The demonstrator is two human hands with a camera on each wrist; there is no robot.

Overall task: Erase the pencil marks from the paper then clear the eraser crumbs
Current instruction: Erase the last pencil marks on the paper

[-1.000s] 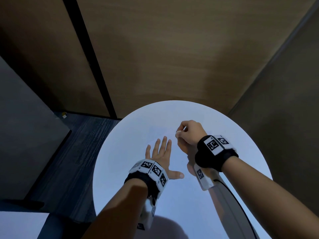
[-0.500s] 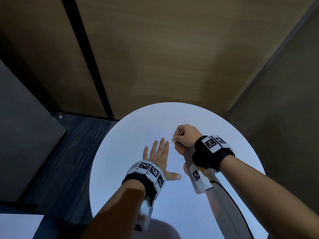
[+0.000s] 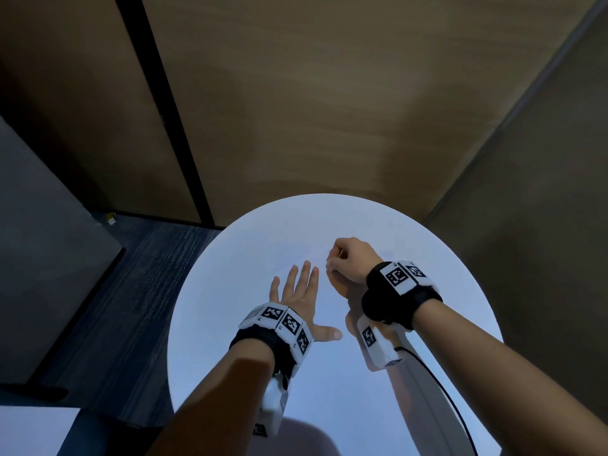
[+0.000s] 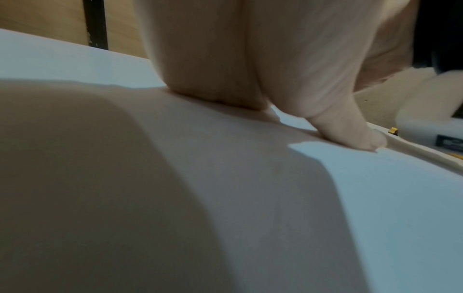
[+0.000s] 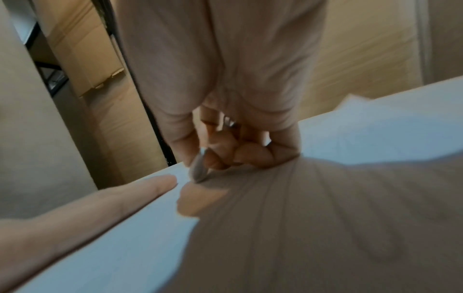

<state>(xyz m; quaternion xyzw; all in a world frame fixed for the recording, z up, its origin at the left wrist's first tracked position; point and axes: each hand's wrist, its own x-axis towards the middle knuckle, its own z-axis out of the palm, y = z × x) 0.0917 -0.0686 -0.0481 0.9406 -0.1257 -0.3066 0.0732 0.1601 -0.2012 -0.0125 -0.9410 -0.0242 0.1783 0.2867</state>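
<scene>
Risk of paper creasing under the eraser stroke.
Left hand (image 3: 297, 291) lies flat, fingers released, on the bench (image 3: 230, 291); right hand (image 3: 350, 261) pinches the eraser (image 5: 199, 168); sheet edges indiscernible, so slippage likely.

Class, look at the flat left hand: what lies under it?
The left hand lies spread on the white round table. A paper sheet cannot be told apart from the tabletop, and anything beneath the palm is covered.

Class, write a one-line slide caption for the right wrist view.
Right hand pinches a white eraser, its tip on the white surface, beside the flat left hand.
</scene>
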